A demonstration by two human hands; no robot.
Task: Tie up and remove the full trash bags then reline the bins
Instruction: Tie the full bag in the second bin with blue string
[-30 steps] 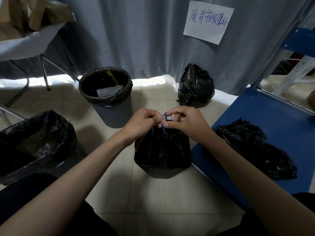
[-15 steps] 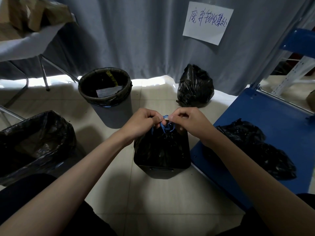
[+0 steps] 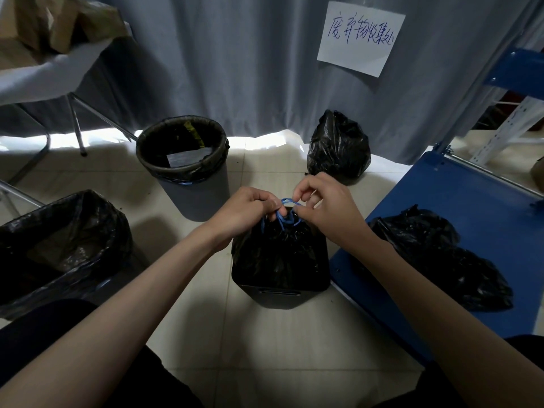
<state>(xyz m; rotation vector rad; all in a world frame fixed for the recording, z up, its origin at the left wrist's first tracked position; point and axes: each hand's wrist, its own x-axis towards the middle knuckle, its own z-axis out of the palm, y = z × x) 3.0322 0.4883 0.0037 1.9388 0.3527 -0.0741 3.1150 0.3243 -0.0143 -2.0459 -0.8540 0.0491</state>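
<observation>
Both hands, left hand (image 3: 247, 213) and right hand (image 3: 326, 207), are pinching the blue drawstring (image 3: 287, 214), knotting the black trash bag (image 3: 278, 254) sitting in the square bin (image 3: 279, 293); next, cinching tight and lifting out.

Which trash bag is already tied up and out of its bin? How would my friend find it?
Look at the big grey curtain with the white paper sign on it. Right under that sign, on the floor against the curtain, sits a small tied black bag. It stands alone with no bin around it, unlike the bag in the round grey bin to its left.
</observation>
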